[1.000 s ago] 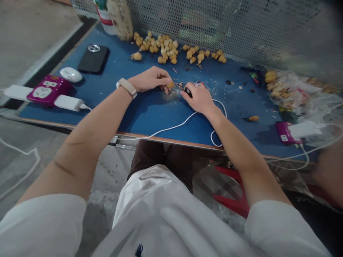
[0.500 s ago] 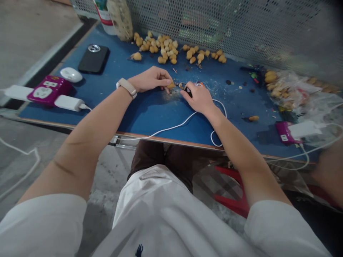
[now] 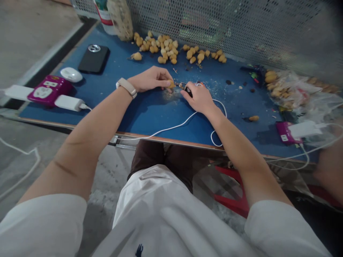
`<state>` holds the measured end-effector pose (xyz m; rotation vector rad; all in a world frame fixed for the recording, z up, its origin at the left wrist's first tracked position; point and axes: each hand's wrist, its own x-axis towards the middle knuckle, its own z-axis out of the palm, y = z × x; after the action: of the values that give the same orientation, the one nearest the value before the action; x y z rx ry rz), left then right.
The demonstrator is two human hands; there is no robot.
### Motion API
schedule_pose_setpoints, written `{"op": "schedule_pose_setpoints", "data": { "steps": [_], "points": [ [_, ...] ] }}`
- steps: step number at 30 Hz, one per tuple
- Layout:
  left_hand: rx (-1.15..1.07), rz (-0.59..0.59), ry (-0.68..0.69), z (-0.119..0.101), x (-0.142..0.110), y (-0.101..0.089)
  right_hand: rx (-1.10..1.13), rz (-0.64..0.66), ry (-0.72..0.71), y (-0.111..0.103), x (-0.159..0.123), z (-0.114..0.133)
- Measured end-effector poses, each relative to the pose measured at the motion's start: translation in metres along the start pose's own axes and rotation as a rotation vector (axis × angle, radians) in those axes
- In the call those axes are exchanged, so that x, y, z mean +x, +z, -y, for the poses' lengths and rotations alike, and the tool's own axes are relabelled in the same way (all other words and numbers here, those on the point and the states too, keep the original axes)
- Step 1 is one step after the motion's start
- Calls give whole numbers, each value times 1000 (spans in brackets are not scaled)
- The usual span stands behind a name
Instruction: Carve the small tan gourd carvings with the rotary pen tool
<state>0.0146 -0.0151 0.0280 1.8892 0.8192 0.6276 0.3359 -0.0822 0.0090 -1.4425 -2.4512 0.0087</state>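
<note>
Snugly, tan nut (image 3: 170,85) between left fingertips (image 3: 166,79), right hand (image 3: 198,99) curled around black corded tool (image 3: 188,92)

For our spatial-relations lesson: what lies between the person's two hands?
In the head view, a small tan piece pinched by the left hand, then the tip of a small dark tool gripped by the right hand.

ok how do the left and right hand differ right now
The left hand wears a beige wristband, while the right hand shows no band. The left hand pinches a small golden piece, while the right hand grips a small black tool. Both are held over the blue tabletop, their fingers close together.
</note>
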Motion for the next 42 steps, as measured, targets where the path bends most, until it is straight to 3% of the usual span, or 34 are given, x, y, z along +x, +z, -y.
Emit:
{"op": "schedule_pose_setpoints", "data": {
  "steps": [17, 29, 36, 42],
  "points": [
    [-32, 4, 76, 13, 5, -3, 11, 0, 22, 2, 0, -2],
    [6, 64, 71, 14, 0, -4, 277, -141, 43, -12, -11, -22],
    [-36, 86, 98, 22, -2, -5, 294, -40, 43, -13, -20, -9],
    [-70, 94, 90, 12, -16, -6, 295, 30, 71, -15, -26, 13]
  ]
}}
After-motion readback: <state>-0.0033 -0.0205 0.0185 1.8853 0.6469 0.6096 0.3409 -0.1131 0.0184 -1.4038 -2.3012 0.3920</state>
